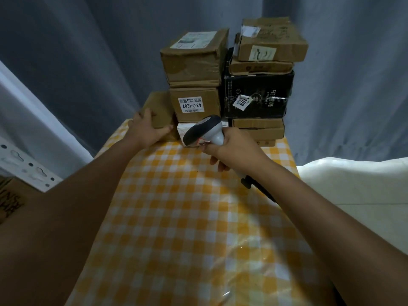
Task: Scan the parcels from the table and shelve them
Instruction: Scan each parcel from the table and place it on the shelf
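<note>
Parcels are stacked at the far end of the table [176, 206], which has a yellow-and-white checked cloth. My left hand [146, 129] grips a low brown cardboard parcel [157, 107] at the stack's left side. My right hand [231, 151] holds a white and grey handheld scanner [204, 130], its head pointing toward a small white box [182, 130] at the bottom of the left stack. Above that box sits a brown box with a white label [194, 104], and a larger brown box [193, 58] tops it.
The right stack holds a black box [259, 96] with a tilted white sticker, with brown boxes above and below it. Grey curtains hang behind. A white perforated shelf rail [24, 164] and a cardboard box [8, 199] are at left. A white cushion-like surface [357, 188] lies at right.
</note>
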Motion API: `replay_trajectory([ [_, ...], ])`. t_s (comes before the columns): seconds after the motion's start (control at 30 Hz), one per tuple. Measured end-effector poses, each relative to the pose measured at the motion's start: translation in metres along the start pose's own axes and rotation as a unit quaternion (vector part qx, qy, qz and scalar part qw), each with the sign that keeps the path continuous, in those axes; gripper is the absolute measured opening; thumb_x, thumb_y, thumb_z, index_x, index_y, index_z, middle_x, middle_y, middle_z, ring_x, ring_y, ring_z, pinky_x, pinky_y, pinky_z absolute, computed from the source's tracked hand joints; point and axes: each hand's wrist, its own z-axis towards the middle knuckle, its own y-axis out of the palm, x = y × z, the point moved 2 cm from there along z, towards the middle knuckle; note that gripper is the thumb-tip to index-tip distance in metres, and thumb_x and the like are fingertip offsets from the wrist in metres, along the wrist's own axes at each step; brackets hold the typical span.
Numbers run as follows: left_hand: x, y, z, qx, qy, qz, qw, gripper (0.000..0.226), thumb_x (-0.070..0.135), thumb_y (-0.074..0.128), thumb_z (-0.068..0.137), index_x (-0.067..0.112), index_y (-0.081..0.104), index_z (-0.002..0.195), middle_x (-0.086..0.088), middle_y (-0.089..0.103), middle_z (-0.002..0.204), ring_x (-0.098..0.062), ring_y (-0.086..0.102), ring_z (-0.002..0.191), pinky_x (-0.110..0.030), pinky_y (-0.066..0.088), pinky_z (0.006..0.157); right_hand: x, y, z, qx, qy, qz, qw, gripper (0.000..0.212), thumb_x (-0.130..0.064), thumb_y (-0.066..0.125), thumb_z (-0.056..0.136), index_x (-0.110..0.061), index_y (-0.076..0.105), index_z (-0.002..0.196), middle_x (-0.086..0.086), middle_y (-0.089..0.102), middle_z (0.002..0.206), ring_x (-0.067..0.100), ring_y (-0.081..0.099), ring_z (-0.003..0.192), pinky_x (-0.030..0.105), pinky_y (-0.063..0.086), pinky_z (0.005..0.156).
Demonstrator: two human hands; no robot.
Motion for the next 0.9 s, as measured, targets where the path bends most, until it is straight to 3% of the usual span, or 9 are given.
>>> replay_trajectory([
  [0.13,-0.019,-0.014,-0.028,0.052,0.006,-0.069,0.996,0.081,0.065,0.072,0.079,0.016,0.046,0.139,-0.009,0.027,0.150,-0.036,0.043,0.136,-0.048,0.039,0.113,-0.002,-0.001,-0.001,0.003,-0.001,0.002,1.000,0.020,-0.033,0.065,0.093,-0.014,0.067,0.088,0.000,0.074,0.071,0.011,0.066,0.050,0.025,0.055,0.055],
  [0.27,-0.031,-0.024,-0.081,0.095,0.013,-0.135,0.986,0.059,0.046,0.073,0.089,0.016,0.051,0.135,-0.006,0.026,0.149,-0.024,0.045,0.131,-0.035,0.038,0.111,-0.007,0.002,-0.006,-0.006,-0.001,0.037,0.999,0.025,-0.038,0.066,0.093,-0.013,0.067,0.093,0.004,0.075,0.074,0.012,0.064,0.049,0.021,0.051,0.049],
  [0.33,-0.036,-0.031,-0.105,0.117,-0.007,-0.198,0.973,0.049,0.049,0.070,0.089,0.022,0.055,0.128,-0.005,0.032,0.147,-0.021,0.047,0.128,-0.038,0.041,0.111,-0.008,0.004,-0.008,-0.011,-0.002,0.049,0.999,0.023,-0.036,0.067,0.093,-0.013,0.067,0.096,0.005,0.075,0.074,0.011,0.063,0.048,0.021,0.049,0.048],
  [0.43,-0.040,-0.047,-0.137,0.109,-0.098,-0.367,0.919,0.054,0.072,0.057,0.077,0.035,0.060,0.116,0.000,0.051,0.137,-0.023,0.057,0.120,-0.047,0.051,0.101,-0.009,0.004,-0.015,-0.021,0.005,0.094,0.995,0.019,-0.033,0.068,0.093,-0.015,0.067,0.098,0.006,0.073,0.073,0.011,0.062,0.049,0.026,0.050,0.050],
  [0.57,-0.047,-0.051,-0.179,-0.016,-0.167,-0.507,0.845,0.050,0.063,0.040,0.098,0.033,0.064,0.129,0.005,0.065,0.120,-0.031,0.068,0.102,-0.047,0.059,0.085,-0.008,0.004,-0.027,-0.014,0.018,0.144,0.989,0.013,-0.030,0.069,0.093,-0.017,0.066,0.096,0.010,0.072,0.076,0.016,0.062,0.054,0.026,0.050,0.052],
  [0.67,-0.052,-0.046,-0.195,-0.052,-0.179,-0.457,0.870,0.043,0.052,0.037,0.104,0.028,0.062,0.128,-0.002,0.066,0.123,-0.033,0.066,0.107,-0.051,0.054,0.095,-0.006,0.007,-0.031,-0.006,0.021,0.146,0.989,0.012,-0.027,0.069,0.093,-0.016,0.066,0.096,0.008,0.071,0.071,0.014,0.061,0.050,0.025,0.050,0.048],
  [0.77,-0.053,-0.051,-0.195,0.004,-0.114,-0.361,0.925,0.027,0.033,0.037,0.108,0.039,0.057,0.124,0.000,0.062,0.127,-0.025,0.062,0.112,-0.051,0.048,0.106,-0.007,0.011,-0.035,-0.018,0.017,0.130,0.991,0.009,-0.025,0.068,0.093,-0.016,0.066,0.095,0.006,0.071,0.069,0.016,0.062,0.051,0.025,0.051,0.049],
  [0.83,-0.052,-0.058,-0.190,0.046,-0.030,-0.250,0.967,0.034,0.025,0.039,0.107,0.046,0.057,0.129,0.002,0.062,0.131,-0.022,0.062,0.107,-0.043,0.051,0.097,-0.007,0.011,-0.036,-0.023,0.015,0.124,0.992,0.010,-0.026,0.068,0.094,-0.016,0.066,0.095,0.009,0.072,0.073,0.019,0.063,0.055,0.029,0.053,0.054],
  [0.9,-0.045,-0.062,-0.186,0.063,0.016,-0.105,0.992,0.034,0.026,0.042,0.107,0.036,0.058,0.135,-0.004,0.064,0.128,-0.017,0.059,0.092,-0.031,0.048,0.078,-0.007,0.011,-0.035,-0.022,0.014,0.124,0.992,0.013,-0.026,0.068,0.094,-0.014,0.066,0.097,0.009,0.072,0.073,0.021,0.064,0.056,0.031,0.053,0.056],
])
